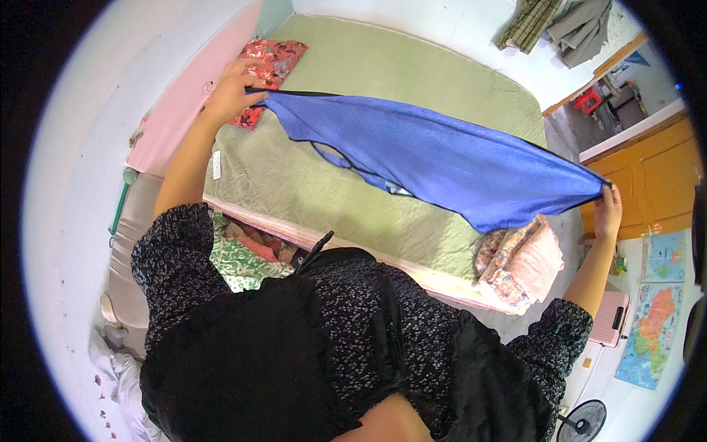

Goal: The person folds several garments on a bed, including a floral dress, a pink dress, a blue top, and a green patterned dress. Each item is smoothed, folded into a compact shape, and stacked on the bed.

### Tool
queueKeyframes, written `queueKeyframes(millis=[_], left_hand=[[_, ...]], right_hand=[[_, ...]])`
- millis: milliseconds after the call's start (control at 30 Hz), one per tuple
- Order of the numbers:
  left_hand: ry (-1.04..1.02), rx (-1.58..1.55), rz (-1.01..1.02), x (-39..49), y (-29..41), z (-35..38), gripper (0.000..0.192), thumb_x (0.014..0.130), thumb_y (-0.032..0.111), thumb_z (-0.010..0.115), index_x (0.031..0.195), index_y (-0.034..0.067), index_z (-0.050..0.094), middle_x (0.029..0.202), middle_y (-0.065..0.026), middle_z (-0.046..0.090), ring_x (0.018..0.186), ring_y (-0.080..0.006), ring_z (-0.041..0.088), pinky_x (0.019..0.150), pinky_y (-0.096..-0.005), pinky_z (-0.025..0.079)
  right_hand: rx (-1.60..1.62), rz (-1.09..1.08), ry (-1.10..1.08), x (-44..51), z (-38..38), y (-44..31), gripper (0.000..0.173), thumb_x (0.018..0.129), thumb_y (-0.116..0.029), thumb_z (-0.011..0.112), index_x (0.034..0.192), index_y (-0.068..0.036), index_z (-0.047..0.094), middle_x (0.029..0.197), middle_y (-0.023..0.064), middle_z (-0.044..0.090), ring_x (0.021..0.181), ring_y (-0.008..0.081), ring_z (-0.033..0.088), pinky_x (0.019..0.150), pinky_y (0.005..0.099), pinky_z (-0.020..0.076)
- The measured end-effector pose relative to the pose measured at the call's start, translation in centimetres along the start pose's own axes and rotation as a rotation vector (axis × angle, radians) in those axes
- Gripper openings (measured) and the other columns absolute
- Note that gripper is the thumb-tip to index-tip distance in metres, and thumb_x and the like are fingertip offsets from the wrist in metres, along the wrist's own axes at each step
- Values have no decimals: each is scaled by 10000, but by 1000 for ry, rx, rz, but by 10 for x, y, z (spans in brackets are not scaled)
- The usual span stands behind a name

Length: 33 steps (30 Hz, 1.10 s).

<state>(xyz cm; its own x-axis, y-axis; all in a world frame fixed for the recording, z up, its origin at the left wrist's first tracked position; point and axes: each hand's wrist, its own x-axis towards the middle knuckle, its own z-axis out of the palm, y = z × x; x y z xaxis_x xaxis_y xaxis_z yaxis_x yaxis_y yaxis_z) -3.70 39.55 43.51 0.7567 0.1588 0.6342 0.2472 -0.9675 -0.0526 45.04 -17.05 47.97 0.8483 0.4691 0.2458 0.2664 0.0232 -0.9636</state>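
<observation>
A blue cloth garment with dark edging (pixel 386 138) is stretched sideways in the air above the bed. My left hand (pixel 235 91) grips its left end, beside a red patterned pillow (pixel 276 58). At the far right my right hand (pixel 607 207) pinches the opposite end. The cloth sags between the two hands, and an opening with dark trim shows along its lower edge. Beneath it lies a green quilted bed cover (pixel 331 188). Folded floral and pink fabrics (pixel 522 262) are stacked at the near right corner of the bed, just under the cloth's lower edge.
A white remote or power strip (pixel 216 165) lies on the bed's left side. Green-and-white leaf-print fabric (pixel 243 259) sits below the near bed edge. Beyond the right side are a wooden door (pixel 646 171), a pink suitcase (pixel 609 317) and a black fan (pixel 581 422). Clothes (pixel 580 30) hang on the far wall.
</observation>
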Motion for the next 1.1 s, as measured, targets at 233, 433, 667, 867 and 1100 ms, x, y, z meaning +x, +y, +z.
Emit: queueKeyframes(millis=[233, 433, 667, 867, 1100], left_hand=[[-521, -990, -646, -71, -55, -22, 299, 672, 118, 700, 620, 95, 407, 701, 30, 434, 671, -80, 390, 592, -237, 322], [-501, -687, -679, -44, -83, 36, 268, 715, 196, 681, 667, 87, 441, 678, 28, 394, 648, -86, 387, 567, -245, 317], [-427, -496, -738, -19, -83, 135, 284, 706, 274, 681, 744, 35, 533, 692, -25, 510, 669, -134, 479, 615, -278, 379], [-269, -448, -718, -23, -90, 131, 200, 704, 160, 674, 809, 35, 558, 771, -60, 570, 700, -150, 528, 656, -287, 421], [-378, -136, -272, -125, -72, 167, 223, 564, -4, 657, 732, 59, 525, 749, -88, 538, 814, -295, 510, 707, -373, 416]], right_hand=[[-106, 338, -305, -72, -25, 44, 65, 763, -55, 602, 797, -68, 548, 735, -33, 532, 654, 65, 473, 633, 212, 385], [-33, 306, -176, -15, -3, 72, 76, 792, -106, 608, 790, -99, 532, 728, -48, 508, 660, 38, 450, 613, 194, 365], [-235, 405, 128, 25, 40, 169, 61, 792, -115, 624, 842, -108, 591, 647, -50, 525, 463, 26, 420, 395, 162, 285], [-17, 299, 196, 8, 61, 166, 139, 824, -53, 567, 961, -50, 590, 853, 23, 614, 727, 98, 606, 576, 174, 461], [0, 327, -55, -85, 55, 257, 177, 763, 75, 534, 907, -21, 571, 993, 59, 586, 886, 125, 526, 785, 249, 425]])
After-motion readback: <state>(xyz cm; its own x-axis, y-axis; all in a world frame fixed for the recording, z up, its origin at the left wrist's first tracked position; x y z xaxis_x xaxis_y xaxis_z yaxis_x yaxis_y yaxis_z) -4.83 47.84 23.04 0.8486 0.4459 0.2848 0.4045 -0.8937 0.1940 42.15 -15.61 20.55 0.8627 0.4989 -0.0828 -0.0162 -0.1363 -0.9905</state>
